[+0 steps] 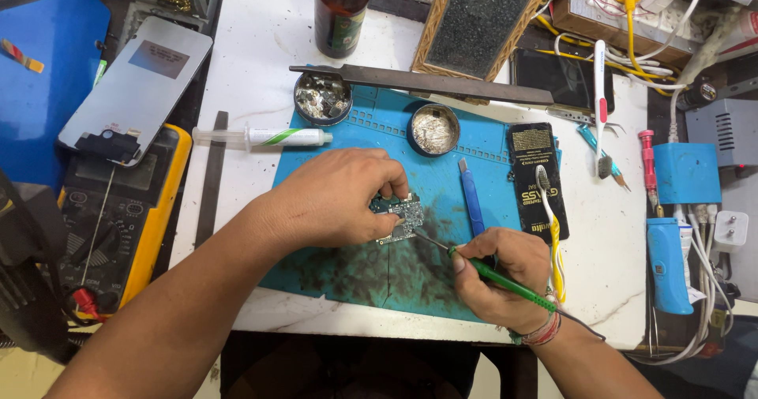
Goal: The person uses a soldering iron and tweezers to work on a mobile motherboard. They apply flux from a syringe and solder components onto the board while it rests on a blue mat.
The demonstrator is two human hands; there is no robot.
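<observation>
The left hand [335,198] pins a small circuit board [397,216] flat on the blue mat [442,170] at mid-worktop [253,59], its grip clamped on the board's edge. The right hand [501,277] has its grip closed around a green-handled soldering iron [493,277], tip at the board's lower right corner. Best to keep the board still and the tip steady and light. Count: one board, one iron, two round tins [322,97], one syringe [264,137], one blue pry tool [471,198]

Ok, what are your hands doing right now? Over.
Left hand pinning small circuit board on blue mat. Right hand gripping green soldering iron, tip at board's edge. Nothing blocking.
</observation>
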